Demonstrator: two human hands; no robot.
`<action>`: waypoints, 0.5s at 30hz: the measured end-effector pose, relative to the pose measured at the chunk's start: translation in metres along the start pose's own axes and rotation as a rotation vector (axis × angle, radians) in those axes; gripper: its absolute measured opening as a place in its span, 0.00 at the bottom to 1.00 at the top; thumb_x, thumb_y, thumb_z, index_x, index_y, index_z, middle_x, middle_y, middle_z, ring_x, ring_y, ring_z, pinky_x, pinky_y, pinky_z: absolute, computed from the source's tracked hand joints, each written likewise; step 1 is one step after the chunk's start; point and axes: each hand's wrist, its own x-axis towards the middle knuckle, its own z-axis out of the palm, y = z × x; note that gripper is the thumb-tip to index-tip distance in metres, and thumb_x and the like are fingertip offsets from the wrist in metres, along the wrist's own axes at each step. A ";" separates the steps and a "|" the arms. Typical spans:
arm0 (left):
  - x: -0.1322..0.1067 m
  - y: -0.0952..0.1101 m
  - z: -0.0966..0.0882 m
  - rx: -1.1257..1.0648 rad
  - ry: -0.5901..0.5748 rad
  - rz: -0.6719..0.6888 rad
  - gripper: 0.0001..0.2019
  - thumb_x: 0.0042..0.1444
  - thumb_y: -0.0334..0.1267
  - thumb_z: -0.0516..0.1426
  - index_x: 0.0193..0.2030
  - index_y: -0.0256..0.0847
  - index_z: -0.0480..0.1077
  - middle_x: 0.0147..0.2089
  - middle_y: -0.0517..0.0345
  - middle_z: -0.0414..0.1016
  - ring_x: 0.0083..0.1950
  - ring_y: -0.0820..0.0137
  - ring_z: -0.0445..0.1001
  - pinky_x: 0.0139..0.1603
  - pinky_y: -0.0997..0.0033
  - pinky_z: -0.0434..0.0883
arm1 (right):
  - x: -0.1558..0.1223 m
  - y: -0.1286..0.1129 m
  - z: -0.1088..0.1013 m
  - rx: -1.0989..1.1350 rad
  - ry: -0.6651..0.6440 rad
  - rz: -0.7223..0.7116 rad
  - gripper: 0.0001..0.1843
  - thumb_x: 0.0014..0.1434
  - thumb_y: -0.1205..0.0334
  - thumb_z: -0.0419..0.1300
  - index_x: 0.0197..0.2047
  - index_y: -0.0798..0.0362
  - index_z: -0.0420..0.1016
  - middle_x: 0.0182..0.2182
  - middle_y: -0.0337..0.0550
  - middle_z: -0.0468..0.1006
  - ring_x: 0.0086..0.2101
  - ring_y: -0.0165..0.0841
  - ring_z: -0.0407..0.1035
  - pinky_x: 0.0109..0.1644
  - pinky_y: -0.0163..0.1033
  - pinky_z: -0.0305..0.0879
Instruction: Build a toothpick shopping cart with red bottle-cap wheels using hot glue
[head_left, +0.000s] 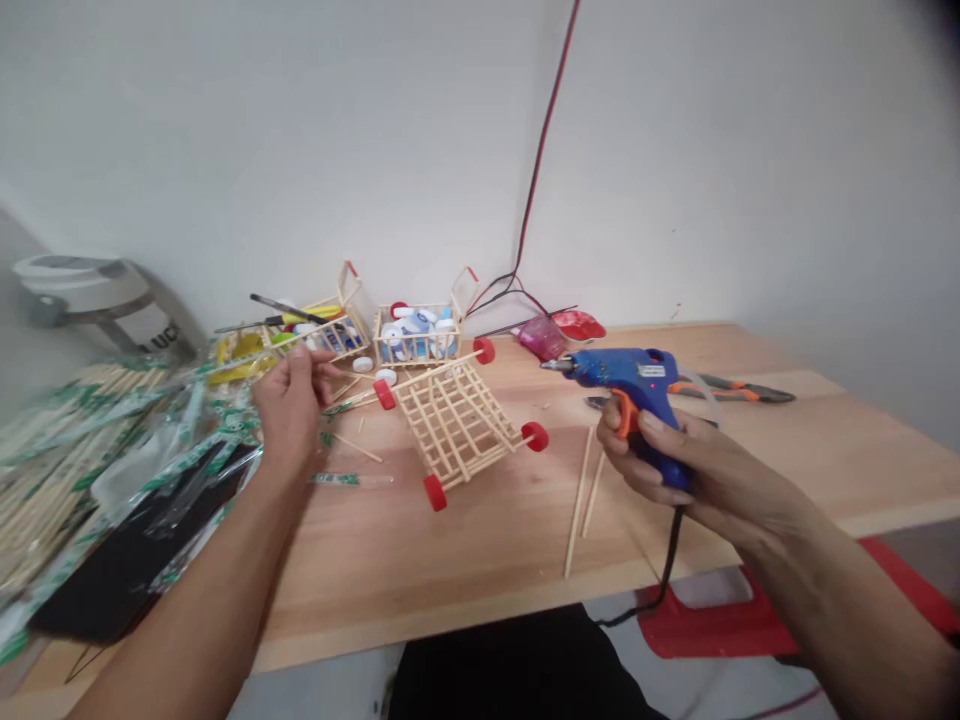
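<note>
The hands work apart over a wooden worktop (pixel 360 580): the right hand (pixel 660 450) is closed round the handle of a blue glue gun (pixel 626 370), its index finger at the orange trigger (pixel 627 414) and the nozzle directed left, a grip that presumably leaves the trigger free to be squeezed. The left hand (pixel 289 400) is at the far left with its fingers bent; whether they pinch anything cannot be told. Between the hands lies a stick cart (pixel 459 412), apart from both, seemingly wheels-up, a position that would expose its four red wheels (pixel 535 436) and their axles. Beyond it stand two smaller stick carts, the right one (pixel 412 363) filled with small blue-and-white items (pixel 418 322), probably set near the wall to spare the near space. Loose sticks (pixel 576 500) lie close to the right hand; bundled sticks (pixel 82 450) occupy the left side, and pliers (pixel 739 391) rest at far right.
</note>
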 end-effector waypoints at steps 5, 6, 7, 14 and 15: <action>0.001 -0.002 -0.002 0.058 0.028 0.001 0.19 0.65 0.46 0.50 0.38 0.32 0.74 0.26 0.61 0.73 0.18 0.80 0.61 0.18 0.79 0.56 | -0.015 -0.021 -0.045 -0.163 0.302 -0.102 0.17 0.57 0.46 0.66 0.35 0.50 0.71 0.26 0.36 0.63 0.22 0.23 0.53 0.19 0.30 0.45; 0.002 -0.004 -0.003 0.067 0.034 0.006 0.19 0.64 0.46 0.50 0.38 0.32 0.74 0.27 0.61 0.73 0.18 0.80 0.60 0.18 0.79 0.56 | -0.018 -0.025 -0.056 -0.192 0.350 -0.112 0.16 0.57 0.47 0.66 0.34 0.50 0.70 0.27 0.36 0.64 0.23 0.23 0.55 0.20 0.29 0.47; 0.002 -0.006 -0.003 0.072 0.032 0.009 0.19 0.64 0.47 0.51 0.38 0.32 0.74 0.27 0.60 0.73 0.18 0.79 0.60 0.18 0.78 0.57 | -0.020 -0.030 -0.067 -0.213 0.385 -0.118 0.16 0.58 0.48 0.66 0.33 0.51 0.69 0.28 0.37 0.64 0.23 0.23 0.56 0.21 0.29 0.48; 0.003 -0.007 -0.004 0.103 0.028 -0.029 0.18 0.62 0.48 0.52 0.37 0.33 0.74 0.28 0.60 0.73 0.19 0.78 0.61 0.19 0.77 0.56 | -0.019 -0.041 -0.141 -0.152 0.470 -0.022 0.19 0.51 0.48 0.71 0.32 0.53 0.72 0.28 0.38 0.62 0.25 0.23 0.55 0.18 0.26 0.42; 0.002 -0.005 -0.003 0.110 0.029 -0.041 0.19 0.61 0.48 0.52 0.37 0.34 0.74 0.28 0.60 0.73 0.19 0.78 0.61 0.19 0.76 0.56 | -0.017 -0.040 -0.151 -0.148 0.472 -0.009 0.20 0.50 0.48 0.72 0.32 0.53 0.72 0.27 0.37 0.61 0.24 0.23 0.54 0.18 0.26 0.42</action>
